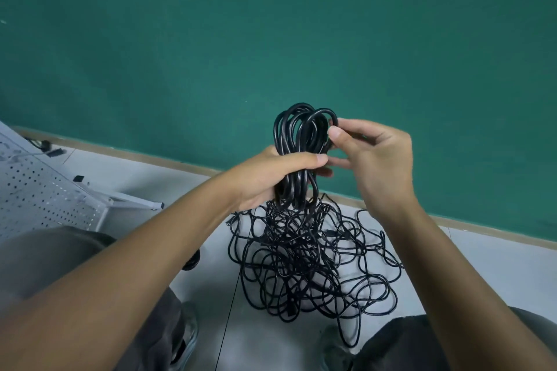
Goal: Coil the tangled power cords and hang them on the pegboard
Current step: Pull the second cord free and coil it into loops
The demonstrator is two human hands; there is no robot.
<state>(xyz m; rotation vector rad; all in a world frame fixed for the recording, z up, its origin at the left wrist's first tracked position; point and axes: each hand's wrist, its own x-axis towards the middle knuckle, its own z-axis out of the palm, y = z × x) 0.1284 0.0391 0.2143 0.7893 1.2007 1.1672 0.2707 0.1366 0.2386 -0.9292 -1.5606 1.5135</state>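
Black coil (301,141) is clenched in left hand (271,178); right hand (370,156) pinches its two-o'clock loop; the tangle (304,259) may snag, pulling loops loose.

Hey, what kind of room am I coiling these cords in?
Probably a workshop or storage room: a white pegboard stands at left, a tangle of black cords lies on the pale floor, and the green wall is bare.

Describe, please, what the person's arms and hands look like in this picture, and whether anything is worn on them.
Both arms are bare from the picture's lower edge to the wrists; no sleeve shows on either. The left hand and the right hand wear no gloves, and no ring, watch or bracelet shows on the sides facing the camera. The fingernails that show are short and unpainted. No markings are visible on either arm.
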